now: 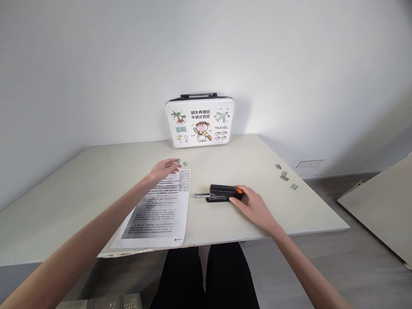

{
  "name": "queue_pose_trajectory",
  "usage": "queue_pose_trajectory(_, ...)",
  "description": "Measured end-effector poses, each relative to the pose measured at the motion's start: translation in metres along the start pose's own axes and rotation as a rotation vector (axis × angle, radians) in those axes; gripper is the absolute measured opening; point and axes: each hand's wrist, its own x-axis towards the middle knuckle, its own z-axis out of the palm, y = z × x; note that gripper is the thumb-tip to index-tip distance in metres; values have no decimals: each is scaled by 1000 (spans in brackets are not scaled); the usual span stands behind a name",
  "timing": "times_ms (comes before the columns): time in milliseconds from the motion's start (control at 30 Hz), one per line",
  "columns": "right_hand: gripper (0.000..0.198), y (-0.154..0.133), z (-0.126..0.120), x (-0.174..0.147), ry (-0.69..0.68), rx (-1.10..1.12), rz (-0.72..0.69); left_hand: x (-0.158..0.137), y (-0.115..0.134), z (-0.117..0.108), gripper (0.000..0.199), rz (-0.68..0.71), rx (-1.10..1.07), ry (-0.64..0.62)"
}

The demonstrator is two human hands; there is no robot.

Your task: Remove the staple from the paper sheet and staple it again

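Observation:
My right hand (252,206) is wrapped round the back end of a black stapler (222,190) with an orange part, which lies on the table. From the stapler's left end its metal staple tray (201,195) sticks out. Above the top of a printed sheet of paper (157,214), my left hand (165,168) pinches a small strip of staples (178,162) at the fingertips. Just right of those fingertips another small staple strip (184,164) lies on the table. My left forearm covers part of the sheet.
A white cartoon-printed case (200,122) with a black handle stands at the back against the wall. Several staple strips (284,176) lie near the right edge of the table (80,184). At far right is a pale panel (383,206).

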Motion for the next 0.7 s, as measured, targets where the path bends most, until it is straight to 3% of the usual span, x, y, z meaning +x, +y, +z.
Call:
queue_pose_trajectory(133, 39, -3, -2, -1, -12, 10, -9, -34, 9, 10, 54, -49, -338, -133)
queue_pose_trajectory(233, 42, -5, -3, -2, -19, 2, 14, -56, 19, 18, 52, -91, -421, -187)
queue_pose_trajectory(433, 42, -7, -4, -2, -21, -19, 39, -81, 37, 32, 42, -12, -117, -182)
queue_pose_trajectory(700, 42, -8, -4, -3, -31, -15, 56, -91, 31, 66, 38, 498, 283, 11)
